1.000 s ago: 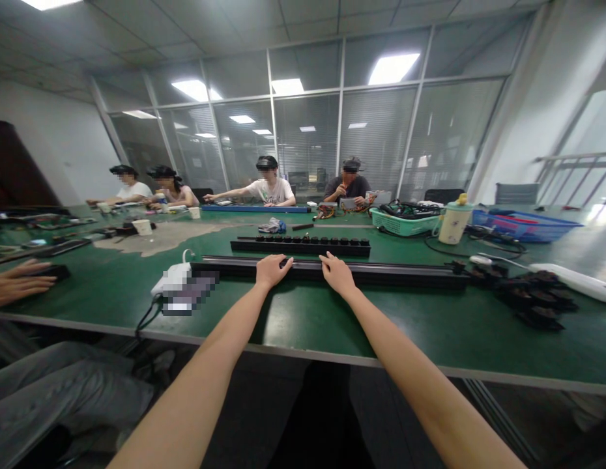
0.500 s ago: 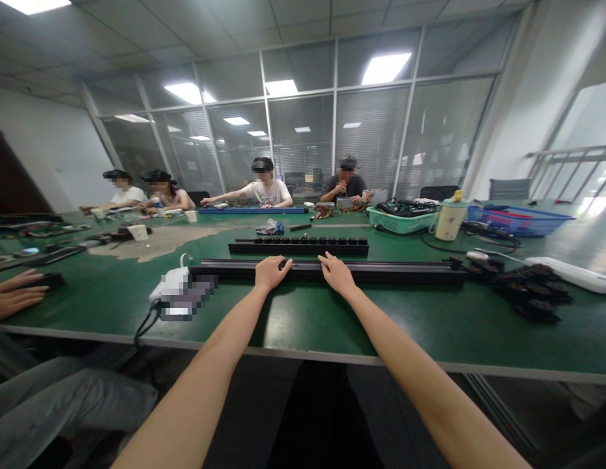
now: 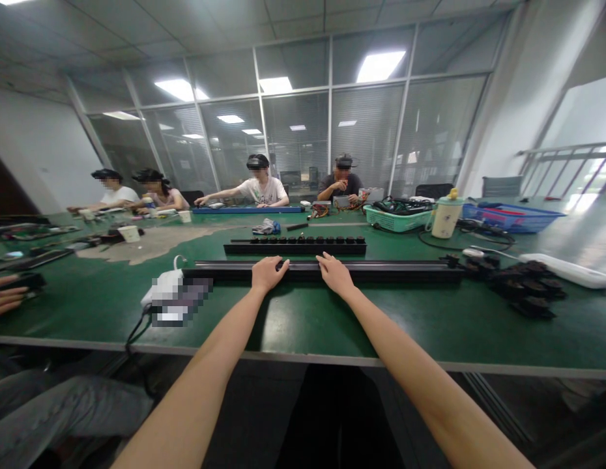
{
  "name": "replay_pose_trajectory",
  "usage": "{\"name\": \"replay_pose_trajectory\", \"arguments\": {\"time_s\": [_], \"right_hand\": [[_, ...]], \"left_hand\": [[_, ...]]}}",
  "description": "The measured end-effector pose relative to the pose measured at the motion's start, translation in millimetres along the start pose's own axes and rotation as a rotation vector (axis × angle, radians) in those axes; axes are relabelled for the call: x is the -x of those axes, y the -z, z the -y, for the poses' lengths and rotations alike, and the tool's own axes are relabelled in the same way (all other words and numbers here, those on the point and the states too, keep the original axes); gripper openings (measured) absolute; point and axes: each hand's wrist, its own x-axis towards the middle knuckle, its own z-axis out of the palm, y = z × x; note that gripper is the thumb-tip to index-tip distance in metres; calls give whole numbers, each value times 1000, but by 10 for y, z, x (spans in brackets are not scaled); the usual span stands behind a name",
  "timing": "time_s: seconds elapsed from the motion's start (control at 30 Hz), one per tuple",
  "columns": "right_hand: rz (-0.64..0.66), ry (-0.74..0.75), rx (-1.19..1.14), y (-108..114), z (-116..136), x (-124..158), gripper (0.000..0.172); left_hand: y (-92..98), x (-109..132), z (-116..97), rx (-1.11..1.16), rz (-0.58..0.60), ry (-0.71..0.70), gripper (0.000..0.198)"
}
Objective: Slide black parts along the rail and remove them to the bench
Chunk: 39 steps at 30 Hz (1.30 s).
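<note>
My left hand [image 3: 268, 273] and my right hand [image 3: 335, 273] both lie on a long black rail [image 3: 401, 272], which runs across the green workbench [image 3: 303, 326]. The fingers of each hand curl over its far edge, with a small gap between the hands. Just beyond stands a shorter black strip [image 3: 296, 247] with several round black fittings along its top. Left of the rail lies a white cable-fed object [image 3: 166, 286], partly blurred out. To the rail's right sits a heap of black connectors [image 3: 525, 290].
A co-worker's hand [image 3: 10, 296] rests at the bench's left side. A white power strip [image 3: 560, 270], green basket [image 3: 395, 220], cream flask [image 3: 446, 218] and blue tray [image 3: 511, 218] stand farther right. Several co-workers sit across the bench among tools and cables.
The whole scene has drifted slightly left in the view as my head turned. My hands stay on the rail. The co-worker's hand now sits nearer the left edge.
</note>
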Motion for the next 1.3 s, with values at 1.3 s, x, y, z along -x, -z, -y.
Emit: {"name": "replay_pose_trajectory", "arguments": {"time_s": [1.3], "right_hand": [[7,-58,5,-2,-4,28,52]], "left_hand": [[17,32,4,22,9,-2,47]]}}
